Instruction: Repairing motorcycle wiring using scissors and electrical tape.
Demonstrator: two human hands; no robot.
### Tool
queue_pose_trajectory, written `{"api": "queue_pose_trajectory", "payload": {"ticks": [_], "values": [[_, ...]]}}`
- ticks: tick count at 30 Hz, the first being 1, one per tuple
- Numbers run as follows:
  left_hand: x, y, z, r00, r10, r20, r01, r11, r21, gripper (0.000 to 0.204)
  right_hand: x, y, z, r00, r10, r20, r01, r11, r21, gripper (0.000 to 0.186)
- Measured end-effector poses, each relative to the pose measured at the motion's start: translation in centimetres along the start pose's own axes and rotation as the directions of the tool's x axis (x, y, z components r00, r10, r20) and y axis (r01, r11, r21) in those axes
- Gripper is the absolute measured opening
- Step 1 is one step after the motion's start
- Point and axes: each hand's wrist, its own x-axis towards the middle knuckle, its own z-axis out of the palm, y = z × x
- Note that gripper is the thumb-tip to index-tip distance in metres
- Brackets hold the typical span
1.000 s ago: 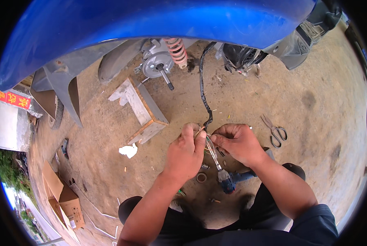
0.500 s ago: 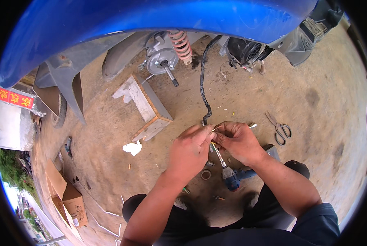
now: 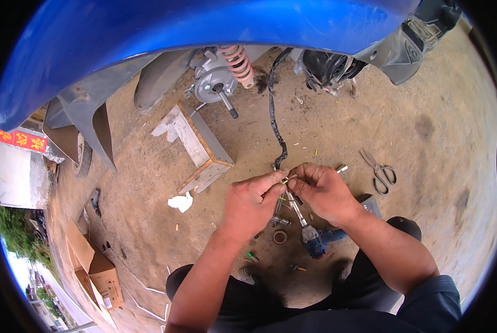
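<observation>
My left hand (image 3: 255,201) and my right hand (image 3: 321,191) meet at the loose end of a black taped cable bundle (image 3: 274,119). That bundle hangs down from under the blue body panel (image 3: 204,25). Thin wires come out of its end, and the fingertips of both hands pinch them. Which strand sits in which hand is too small to tell. Beneath my hands a blue cordless power tool (image 3: 315,244) with a long silver shaft lies on the ground. A roll of tape (image 3: 280,237) rests left of the tool.
Scissors (image 3: 379,172) lie to the right. A wooden frame (image 3: 201,150) stands at centre left, with a white crumpled scrap (image 3: 180,202) near it. Farther back are a red coil spring (image 3: 238,65) and a hub with a shaft (image 3: 218,89). An open cardboard box (image 3: 96,272) is at lower left.
My left hand has turned a little and shifted slightly left and down, its thumb lower. My right hand stays nearly in place. The view has shifted slightly.
</observation>
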Motion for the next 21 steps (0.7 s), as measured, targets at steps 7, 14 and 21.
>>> {"api": "queue_pose_trajectory", "payload": {"ticks": [7,14,21], "values": [[0.2,0.4,0.0,1.000,0.000,0.003,0.000,1.000,0.026,0.025,-0.4,-1.5,-0.2,0.999,-0.043,-0.019,0.040,0.986,-0.164,0.015],[0.1,0.0,0.3,0.994,-0.107,0.007,0.106,0.974,-0.198,0.027,-0.4,-1.8,-0.4,0.996,-0.080,-0.047,0.073,0.988,-0.137,0.015],[1.1,0.5,1.0,0.901,-0.281,0.329,0.415,0.345,-0.842,0.025,-0.6,-1.2,-0.4,0.986,-0.152,-0.072,0.145,0.985,-0.095,0.014]]}}
